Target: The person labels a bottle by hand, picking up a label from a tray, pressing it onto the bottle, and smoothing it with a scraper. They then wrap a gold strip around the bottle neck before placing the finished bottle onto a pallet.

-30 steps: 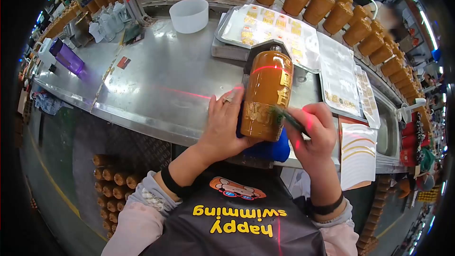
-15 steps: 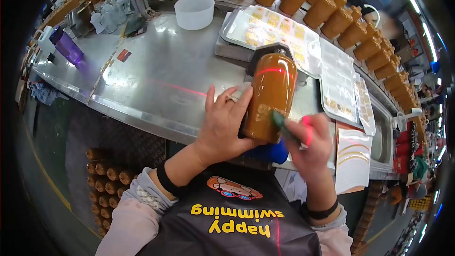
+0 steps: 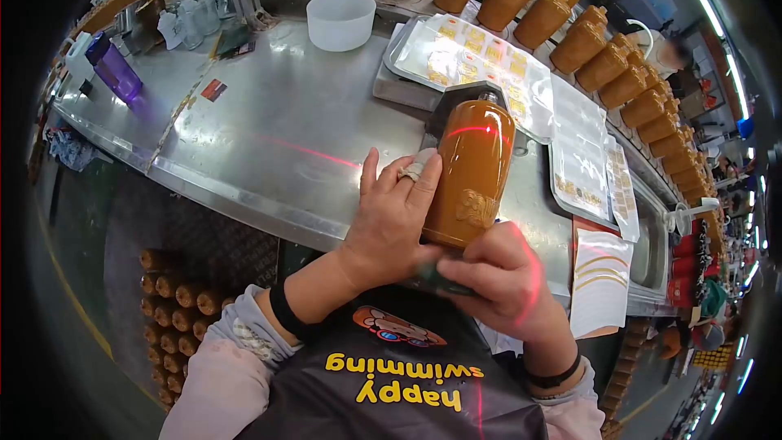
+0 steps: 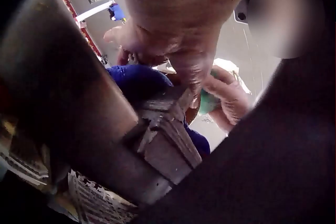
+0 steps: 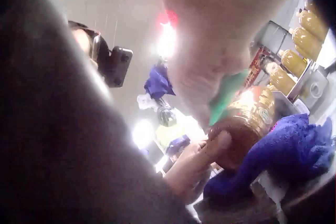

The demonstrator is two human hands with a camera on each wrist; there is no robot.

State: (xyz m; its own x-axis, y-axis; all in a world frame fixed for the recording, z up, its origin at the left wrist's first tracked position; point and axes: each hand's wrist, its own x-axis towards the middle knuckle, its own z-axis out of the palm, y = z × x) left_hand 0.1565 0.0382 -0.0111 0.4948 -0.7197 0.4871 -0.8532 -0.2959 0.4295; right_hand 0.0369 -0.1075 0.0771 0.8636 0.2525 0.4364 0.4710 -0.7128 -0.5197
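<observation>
A glossy brown bottle [image 3: 476,159] lies on a dark cradle, its neck pointing away from me. Near its base is an embossed-looking gold decal [image 3: 476,207]. My left hand [image 3: 387,220] holds the bottle's lower left side, index finger along the wall and thumb at the base; its other fingers spread away. A pale wrap circles one finger. My right hand [image 3: 509,277] grips a green scraper-like piece [image 3: 444,277], blurred and partly covered by the fingers, just below the bottle's base. In the right wrist view the green piece [image 5: 227,97] overlaps the bottle's side.
Decal sheets [image 3: 481,53] lie on a tray behind the bottle, with another tray [image 3: 582,159] to the right. A white bowl [image 3: 341,23] and a purple bottle [image 3: 116,69] stand on the metal table [image 3: 269,106]. Blue cloth [image 5: 283,145] lies beneath the bottle. Brown bottles [image 3: 513,0] line the back.
The bottle has turned, taking the gold characters on its right side out of sight. My right hand has moved with the green piece from the decal down to below the base.
</observation>
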